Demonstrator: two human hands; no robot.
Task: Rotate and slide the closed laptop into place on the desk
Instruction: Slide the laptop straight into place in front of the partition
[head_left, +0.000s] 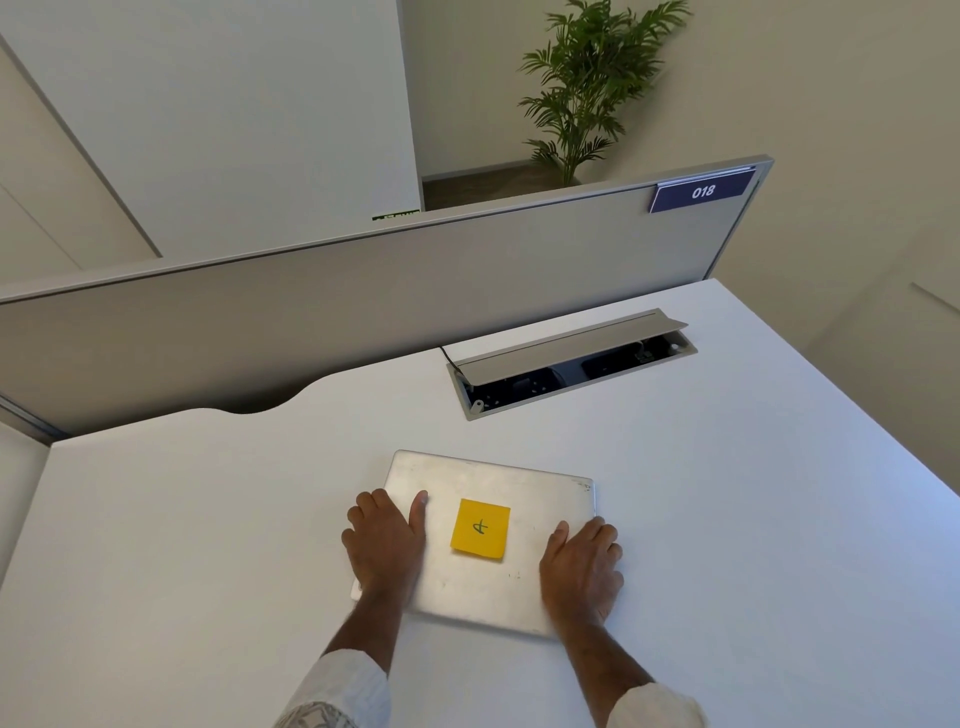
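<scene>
A closed silver laptop (483, 480) lies flat on the white desk (727, 519), slightly skewed to the desk's edges. A yellow sticky note (480, 528) with a pen mark sits on the middle of its lid. My left hand (384, 545) grips the laptop's left edge, thumb on the lid and fingers curled over the side. My right hand (584, 564) holds the right edge the same way, thumb on top. Both forearms reach in from the bottom of the view.
An open cable hatch (571, 358) with a raised grey flap and sockets is set into the desk behind the laptop. A grey partition (363, 306) with a "018" label (701, 192) bounds the far edge. A plant (592, 88) stands beyond it.
</scene>
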